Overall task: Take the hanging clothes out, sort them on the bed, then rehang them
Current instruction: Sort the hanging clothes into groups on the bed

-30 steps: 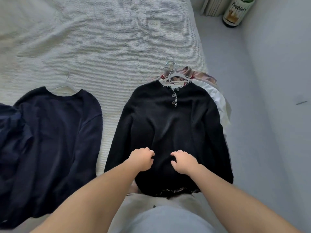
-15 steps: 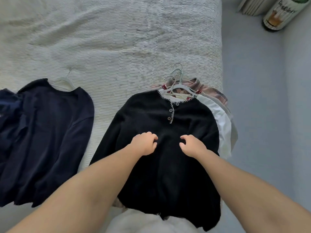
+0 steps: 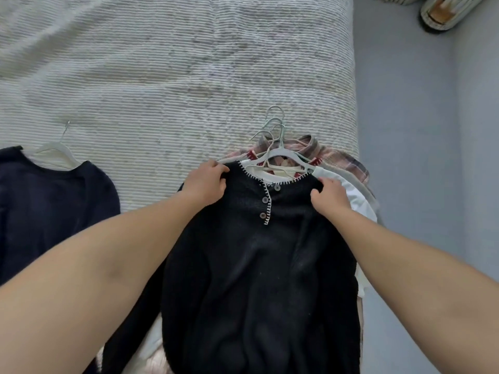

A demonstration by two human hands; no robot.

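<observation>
Hands grip the black knit sweater [image 3: 259,265] at its shoulders (left hand [image 3: 206,184], right hand [image 3: 330,195]), fingers curled into fabric, atop stacked hangered shirts

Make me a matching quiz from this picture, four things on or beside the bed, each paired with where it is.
Things:
1. black cardigan
2. navy sweater
3. plaid shirt
4. bottle

Places:
A. on the floor, far right corner
B. left part of the bed, on its own hanger
C. top of the pile, gripped at both shoulders
D. under the pile, collar peeking out

Pairs: 1-C, 2-B, 3-D, 4-A
</observation>
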